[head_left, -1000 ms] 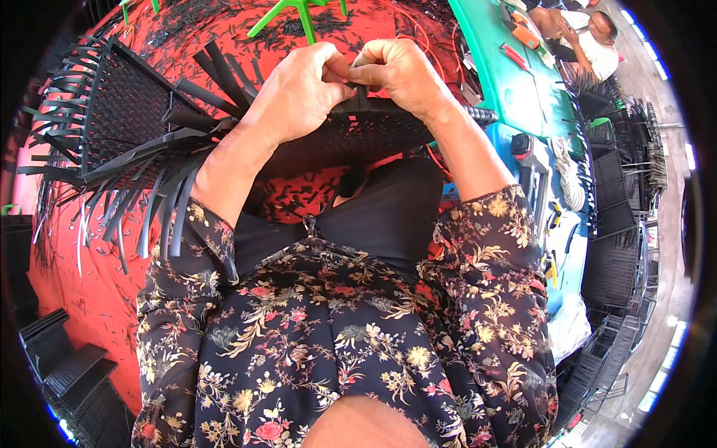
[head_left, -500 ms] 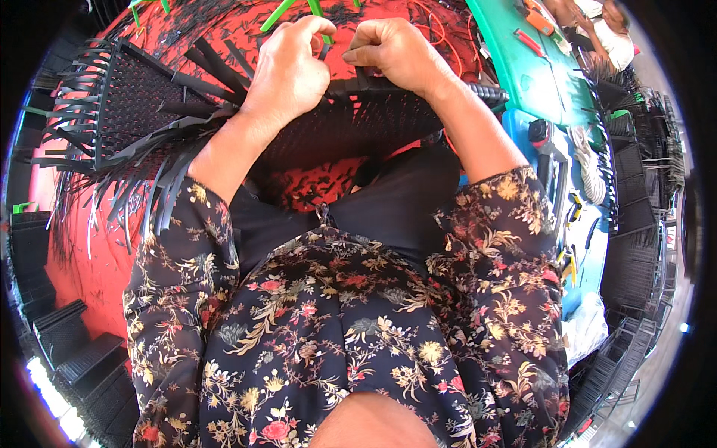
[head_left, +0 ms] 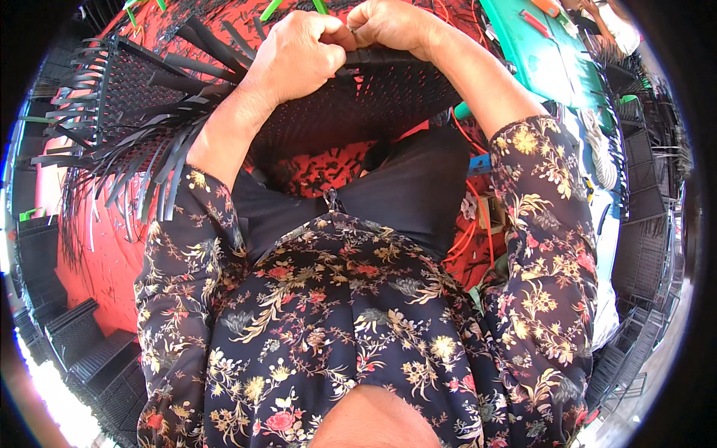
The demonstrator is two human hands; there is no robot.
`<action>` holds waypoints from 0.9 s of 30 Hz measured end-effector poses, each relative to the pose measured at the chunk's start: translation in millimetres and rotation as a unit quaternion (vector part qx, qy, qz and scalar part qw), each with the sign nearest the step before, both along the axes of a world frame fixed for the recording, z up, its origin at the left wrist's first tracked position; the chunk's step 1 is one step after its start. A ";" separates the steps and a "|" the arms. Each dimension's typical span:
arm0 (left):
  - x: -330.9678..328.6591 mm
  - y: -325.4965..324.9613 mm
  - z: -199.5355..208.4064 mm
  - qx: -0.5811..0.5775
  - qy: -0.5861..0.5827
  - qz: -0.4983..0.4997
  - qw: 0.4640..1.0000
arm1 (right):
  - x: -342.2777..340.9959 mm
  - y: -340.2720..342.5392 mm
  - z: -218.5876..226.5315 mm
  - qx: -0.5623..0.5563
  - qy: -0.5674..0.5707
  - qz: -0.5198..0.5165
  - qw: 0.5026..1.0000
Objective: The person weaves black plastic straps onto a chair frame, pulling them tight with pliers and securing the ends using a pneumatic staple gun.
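Both of my hands meet at the upper edge of a black woven panel (head_left: 336, 104) that stands in front of my knees. My left hand (head_left: 299, 56) is closed, thumb and fingers pinched at that edge. My right hand (head_left: 393, 28) pinches from the other side, its fingertips touching those of the left. Between them shows a small dark bit of black strip, mostly hidden by the fingers. To the left, another woven section (head_left: 142, 93) joins on, with many loose black strips (head_left: 153, 157) fanning out beside my left forearm.
The red floor covering (head_left: 104, 269) is scattered with black strip offcuts. On the right is a green surface (head_left: 538, 56) with a red-handled tool (head_left: 536, 24), and a coil of pale cord (head_left: 600, 153) beyond it. Stacked black woven pieces (head_left: 642, 179) line the right side. Another person (head_left: 616, 30) sits far right.
My right hand has moved up and left until its fingertips meet the left hand's. My right forearm swung away from the blue surface, and an orange cable now shows beside my leg.
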State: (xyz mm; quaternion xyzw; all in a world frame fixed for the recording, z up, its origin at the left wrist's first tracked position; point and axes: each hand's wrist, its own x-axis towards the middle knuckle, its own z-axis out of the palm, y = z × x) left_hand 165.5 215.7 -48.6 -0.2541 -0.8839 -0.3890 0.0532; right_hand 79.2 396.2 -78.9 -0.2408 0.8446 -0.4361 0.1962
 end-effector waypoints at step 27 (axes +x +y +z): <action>-8.1 -4.1 7.9 -0.088 0.012 -0.104 0.991 | -32.1 7.2 -22.2 -0.039 0.058 0.002 0.998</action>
